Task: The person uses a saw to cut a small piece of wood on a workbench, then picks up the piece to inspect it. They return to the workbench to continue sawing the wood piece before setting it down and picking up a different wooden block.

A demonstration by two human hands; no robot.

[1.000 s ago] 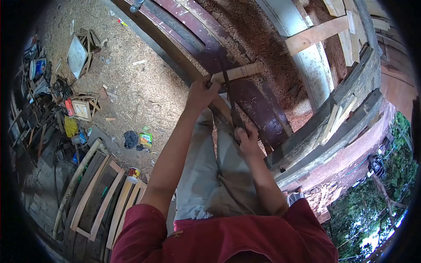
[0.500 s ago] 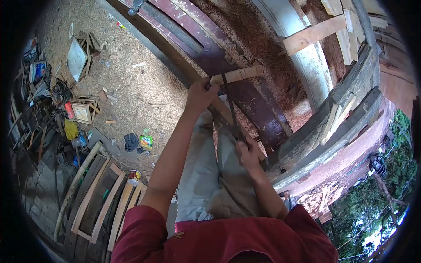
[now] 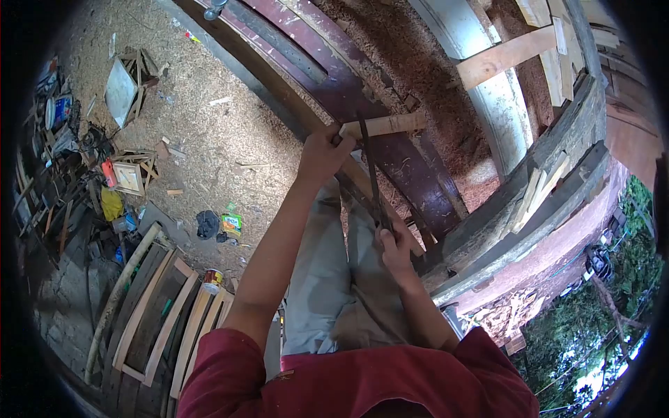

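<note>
My left hand (image 3: 325, 153) is closed on the near end of a short pale wood strip (image 3: 397, 124), which lies across a dark red panelled door (image 3: 348, 95). In my right hand (image 3: 397, 251) is the handle end of a long, narrow dark blade that looks like a handsaw (image 3: 373, 174), seen almost edge-on. The blade crosses the strip just beside my left fingers. Its teeth and the depth of any cut are too small to make out. A long wooden beam (image 3: 289, 115) runs beneath my left hand, above my knees.
A white panel (image 3: 498, 115) and a wood board (image 3: 505, 56) lie at the upper right. Wood scraps (image 3: 540, 191) rest on a grey beam. Wooden frames (image 3: 157, 320) and a can (image 3: 212, 280) are at the lower left. Sawdust covers the ground (image 3: 202, 132).
The wood strip, my hands and the saw appear slightly farther right, along with a small shift of the whole view. Both hands keep their hold.
</note>
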